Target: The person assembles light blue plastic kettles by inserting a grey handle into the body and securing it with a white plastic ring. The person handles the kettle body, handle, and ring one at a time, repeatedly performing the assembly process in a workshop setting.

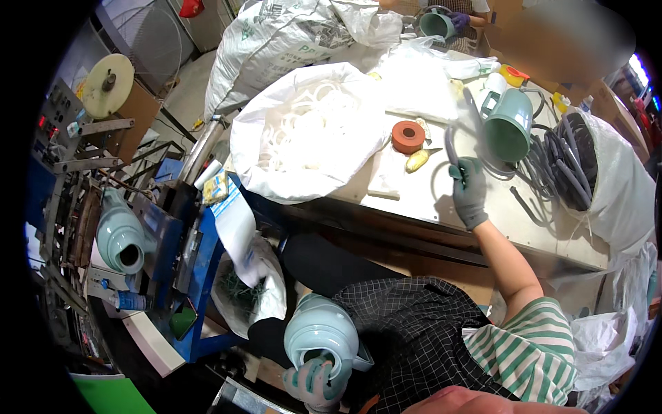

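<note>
My left hand [317, 383], in a glove, grips the rim of a pale blue plastic jug [321, 331] that lies on my lap with its round opening toward me. Over the table, my right hand [470, 192], in a grey glove, is closed on a grey flexible tube [449, 143], which curves up from the fingers. Past that hand, a green-blue jug [514, 117] with a handle lies tipped on the table. More grey tubes [569, 162] spill from a white sack at the right.
On the table [431, 196] are a reddish-brown tape roll [408, 136], a yellow-handled knife [416, 161] and a white bag of pale rings [303, 131]. A machine at left holds another pale blue jug [122, 234]. Across the table, a person's gloved hand [460, 21] holds a jug.
</note>
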A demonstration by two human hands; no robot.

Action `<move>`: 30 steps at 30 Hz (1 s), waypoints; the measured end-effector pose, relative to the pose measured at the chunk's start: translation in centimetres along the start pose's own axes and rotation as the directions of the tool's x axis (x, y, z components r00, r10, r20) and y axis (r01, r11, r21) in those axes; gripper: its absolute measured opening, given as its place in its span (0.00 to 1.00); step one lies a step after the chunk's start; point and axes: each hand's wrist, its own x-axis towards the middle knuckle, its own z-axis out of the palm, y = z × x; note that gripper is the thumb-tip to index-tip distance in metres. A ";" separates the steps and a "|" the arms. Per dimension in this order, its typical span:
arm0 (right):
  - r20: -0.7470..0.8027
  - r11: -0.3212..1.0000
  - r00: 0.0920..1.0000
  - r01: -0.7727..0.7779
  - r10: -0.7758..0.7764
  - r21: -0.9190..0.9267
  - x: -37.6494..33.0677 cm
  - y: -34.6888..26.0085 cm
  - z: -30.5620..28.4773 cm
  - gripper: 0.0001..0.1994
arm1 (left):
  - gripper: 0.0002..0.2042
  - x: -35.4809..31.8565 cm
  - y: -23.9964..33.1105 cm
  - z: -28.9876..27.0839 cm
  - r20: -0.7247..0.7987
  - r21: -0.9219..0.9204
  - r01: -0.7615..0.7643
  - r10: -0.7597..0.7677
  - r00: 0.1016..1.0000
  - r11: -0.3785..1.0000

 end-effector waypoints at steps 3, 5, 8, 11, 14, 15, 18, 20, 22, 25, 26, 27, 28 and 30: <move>-0.096 0.982 0.983 0.165 -0.157 0.092 2.5 -5.5 2.4 0.09 | 0.33 -0.2 0.1 -0.6 -0.032 -0.037 0.045 -0.046 0.998 0.998; -0.088 0.912 0.975 0.223 -0.205 0.343 3.2 -9.3 3.7 0.12 | 0.36 -1.2 -1.3 -0.8 -0.087 0.212 0.001 0.018 0.996 0.977; -0.041 0.387 0.836 0.296 -0.547 0.873 2.7 -18.3 2.6 0.17 | 0.42 1.1 -2.2 -1.3 -0.339 -0.030 0.430 -0.414 0.845 0.902; 0.143 0.099 0.669 -0.104 -0.729 0.990 -0.8 -27.9 1.9 0.22 | 0.36 3.5 -3.8 -0.2 -0.405 0.047 0.340 -0.294 0.866 0.939; 0.321 0.105 0.695 -0.335 -0.643 0.936 -2.5 -32.1 2.4 0.27 | 0.22 -2.5 -5.5 1.0 -0.392 -0.088 0.553 -0.539 0.745 0.829; 0.290 0.052 0.791 -0.312 -0.538 0.949 -2.9 -33.4 2.1 0.30 | 0.18 -5.4 -5.7 0.7 -0.392 -0.122 0.679 -0.664 0.637 0.724; 0.195 0.160 0.387 -0.122 -0.901 0.980 -5.7 -34.8 1.0 0.39 | 0.12 -1.8 -7.5 -0.1 -0.426 -0.643 0.558 -0.850 0.309 0.525; 0.156 0.143 0.184 -0.084 -0.970 0.986 -8.4 -34.4 0.7 0.37 | 0.14 0.8 -8.5 -3.1 -0.213 -0.969 0.100 -0.970 0.119 0.225; 0.128 0.078 0.257 -0.198 -0.958 0.977 -6.4 -34.4 0.6 0.33 | 0.14 -1.1 -10.5 -5.6 -0.050 -0.986 -0.164 -0.944 0.327 -0.004; 0.337 0.129 0.340 -0.510 -0.878 0.850 -5.1 -33.6 -0.1 0.32 | 0.13 -1.6 -9.7 -0.6 -0.162 -0.957 -0.278 -0.943 0.291 0.079; 0.338 0.098 0.359 -0.546 -0.870 0.832 -5.0 -32.3 0.5 0.34 | 0.12 -1.0 -8.6 2.2 -0.152 -0.988 -0.084 -0.944 0.292 0.133; 0.333 0.058 0.373 -0.587 -0.866 0.808 -4.8 -31.2 1.1 0.35 | 0.11 -0.5 -7.4 4.4 -0.148 -0.975 0.119 -0.947 0.285 0.188; 0.368 0.087 0.360 -0.602 -0.857 0.794 -4.6 -30.7 1.2 0.39 | 0.10 0.4 -6.6 5.8 0.159 -0.890 -0.331 -0.894 0.419 -0.314; 0.432 0.115 0.362 -0.641 -0.826 0.758 -4.7 -29.9 0.9 0.42 | 0.11 2.4 -6.1 4.9 0.305 -0.877 -0.267 -0.892 0.332 -0.399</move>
